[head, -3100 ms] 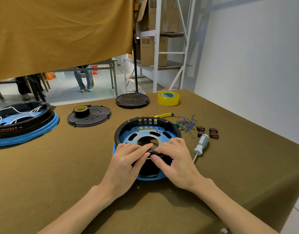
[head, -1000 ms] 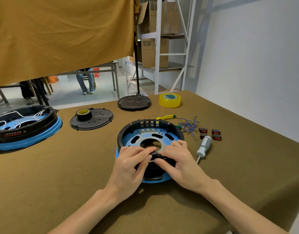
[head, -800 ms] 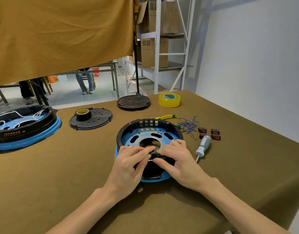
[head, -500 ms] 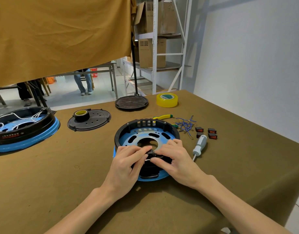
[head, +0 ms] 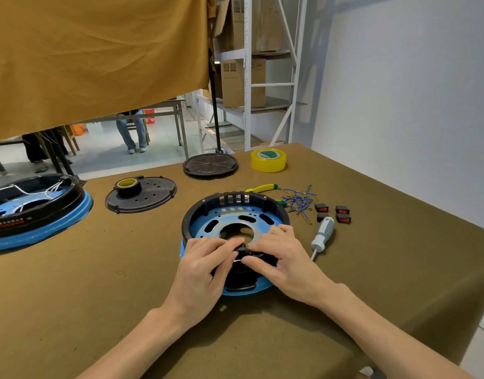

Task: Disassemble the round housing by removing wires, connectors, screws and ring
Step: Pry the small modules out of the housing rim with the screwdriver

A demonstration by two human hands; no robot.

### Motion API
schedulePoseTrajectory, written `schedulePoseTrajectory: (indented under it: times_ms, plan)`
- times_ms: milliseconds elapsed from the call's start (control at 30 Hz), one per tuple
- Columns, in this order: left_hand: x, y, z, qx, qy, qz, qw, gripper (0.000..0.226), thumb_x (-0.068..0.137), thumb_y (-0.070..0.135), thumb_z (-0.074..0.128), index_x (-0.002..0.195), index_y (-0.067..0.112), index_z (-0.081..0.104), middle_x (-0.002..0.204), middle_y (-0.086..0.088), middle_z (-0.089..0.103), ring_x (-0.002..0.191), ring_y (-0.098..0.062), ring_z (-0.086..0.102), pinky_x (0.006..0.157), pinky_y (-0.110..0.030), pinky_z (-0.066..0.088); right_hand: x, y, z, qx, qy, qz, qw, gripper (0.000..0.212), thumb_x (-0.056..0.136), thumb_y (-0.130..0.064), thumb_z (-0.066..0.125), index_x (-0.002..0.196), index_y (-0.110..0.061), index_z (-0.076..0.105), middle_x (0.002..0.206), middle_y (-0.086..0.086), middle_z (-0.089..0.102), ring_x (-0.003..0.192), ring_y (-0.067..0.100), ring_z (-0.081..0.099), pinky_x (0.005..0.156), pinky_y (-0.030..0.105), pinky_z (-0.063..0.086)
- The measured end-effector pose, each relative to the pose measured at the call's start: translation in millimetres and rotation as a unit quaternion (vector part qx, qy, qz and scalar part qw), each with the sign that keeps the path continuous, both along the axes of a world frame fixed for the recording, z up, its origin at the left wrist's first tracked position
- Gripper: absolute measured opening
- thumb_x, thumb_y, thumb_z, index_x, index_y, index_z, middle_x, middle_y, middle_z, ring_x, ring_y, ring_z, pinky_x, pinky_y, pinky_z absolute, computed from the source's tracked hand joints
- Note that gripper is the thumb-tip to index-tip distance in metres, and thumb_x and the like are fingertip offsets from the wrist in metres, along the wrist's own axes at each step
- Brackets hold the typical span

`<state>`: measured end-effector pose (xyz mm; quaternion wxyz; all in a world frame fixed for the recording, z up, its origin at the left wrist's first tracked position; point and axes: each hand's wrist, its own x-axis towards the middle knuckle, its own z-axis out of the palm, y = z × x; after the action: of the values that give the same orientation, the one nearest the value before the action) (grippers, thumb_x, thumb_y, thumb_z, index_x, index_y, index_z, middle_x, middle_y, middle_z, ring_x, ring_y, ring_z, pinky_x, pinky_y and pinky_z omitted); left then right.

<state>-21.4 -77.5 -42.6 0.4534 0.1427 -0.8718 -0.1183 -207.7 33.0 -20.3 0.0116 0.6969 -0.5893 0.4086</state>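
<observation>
Housing: round housing (head: 235,214), black wall on a blue base, sits mid-tabletop (head: 98,283).
Left hand (head: 200,272): on the near rim, fingers curled, pinching a small black part (head: 243,248).
Right hand (head: 282,258): fingertips pinch the same part.
Right side: screwdriver (head: 321,235), blue wires (head: 298,201), switches (head: 332,213).

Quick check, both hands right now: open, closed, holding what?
Left hand: fingers pinch a small black part at the near rim of the round housing.
Right hand: pinches the same small black part.
</observation>
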Motion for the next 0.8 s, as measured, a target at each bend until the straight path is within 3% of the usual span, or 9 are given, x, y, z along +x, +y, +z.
schedulePoseTrajectory:
  times_ms: [133,200,300,367,433,533,600,700,800]
  plan:
    - [1,4,5,0.008,-0.003,-0.003,1.000,0.035,0.101,0.033,0.053,0.134,0.027,0.064,0.110,0.015,0.070,0.108,0.013,0.050,0.092,-0.016,0.040,4,2,5,0.016,-0.011,-0.012,1.000,0.024,0.098,-0.046,0.062,0.099,-0.026,0.074,0.083,-0.016,0.064,0.088,0.009,0.051,0.098,0.036,0.034]
    - [3,7,9,0.025,0.009,-0.006,1.000,0.037,0.101,0.034,0.053,0.138,0.031,0.059,0.112,0.021,0.066,0.108,0.010,0.054,0.090,-0.018,0.044,7,4,9,0.002,-0.016,-0.021,1.000,0.018,0.097,-0.047,0.063,0.096,-0.030,0.070,0.084,-0.018,0.063,0.090,0.009,0.055,0.099,0.032,0.035]
    - [1,6,17,0.040,0.019,0.005,0.999,0.041,0.102,0.038,0.051,0.142,0.032,0.055,0.110,0.024,0.067,0.097,0.002,0.059,0.084,-0.021,0.048,10,2,20,0.010,-0.059,-0.017,0.998,0.014,0.096,-0.047,0.061,0.092,-0.036,0.068,0.086,-0.020,0.063,0.093,0.009,0.057,0.088,0.020,0.035]
    - [2,6,16,0.052,0.018,0.001,0.999,0.047,0.102,0.041,0.053,0.147,0.029,0.050,0.105,0.033,0.065,0.097,0.007,0.060,0.090,-0.016,0.044,7,2,24,0.010,-0.092,-0.005,0.996,0.014,0.097,-0.044,0.061,0.094,-0.034,0.070,0.089,-0.019,0.064,0.096,0.012,0.057,0.085,0.019,0.038]
    - [5,5,13,0.081,0.022,-0.008,0.996,0.051,0.102,0.042,0.055,0.150,0.025,0.050,0.104,0.031,0.067,0.101,0.006,0.063,0.099,-0.013,0.040,-2,4,24,-0.017,-0.144,-0.009,0.989,0.011,0.098,-0.037,0.064,0.092,-0.030,0.071,0.086,-0.013,0.065,0.092,0.016,0.060,0.081,0.021,0.043]
    - [8,2,10,0.038,-0.002,-0.005,0.999,0.025,0.100,0.039,0.057,0.123,0.033,0.066,0.107,0.025,0.070,0.108,0.005,0.061,0.100,-0.024,0.045,-24,8,23,-0.043,-0.210,-0.043,0.976,0.011,0.100,-0.024,0.064,0.090,-0.027,0.069,0.084,-0.005,0.067,0.088,0.019,0.063,0.081,0.030,0.050]
    - [7,0,6,-0.005,-0.013,-0.002,1.000,0.019,0.100,0.036,0.057,0.108,0.030,0.073,0.100,0.020,0.071,0.102,0.004,0.059,0.097,-0.023,0.043,-35,10,22,-0.049,-0.217,-0.066,0.973,0.012,0.100,-0.024,0.064,0.091,-0.030,0.069,0.084,-0.005,0.068,0.087,0.018,0.064,0.081,0.025,0.050]
    - [5,-3,3,-0.007,-0.019,0.003,1.000,0.021,0.100,0.034,0.056,0.104,0.028,0.076,0.095,0.019,0.071,0.097,0.001,0.060,0.096,-0.017,0.038,-49,11,20,-0.049,-0.177,-0.100,0.978,0.011,0.098,-0.027,0.065,0.091,-0.034,0.070,0.086,-0.010,0.069,0.087,0.015,0.063,0.077,0.017,0.046]
    - [6,-3,3,-0.004,-0.021,0.002,1.000,0.021,0.101,0.035,0.055,0.104,0.028,0.075,0.096,0.020,0.070,0.097,0.001,0.060,0.097,-0.014,0.036,-74,8,20,-0.051,-0.141,-0.173,0.973,0.008,0.096,-0.031,0.068,0.089,-0.033,0.072,0.081,-0.016,0.068,0.085,0.009,0.059,0.074,0.020,0.043]
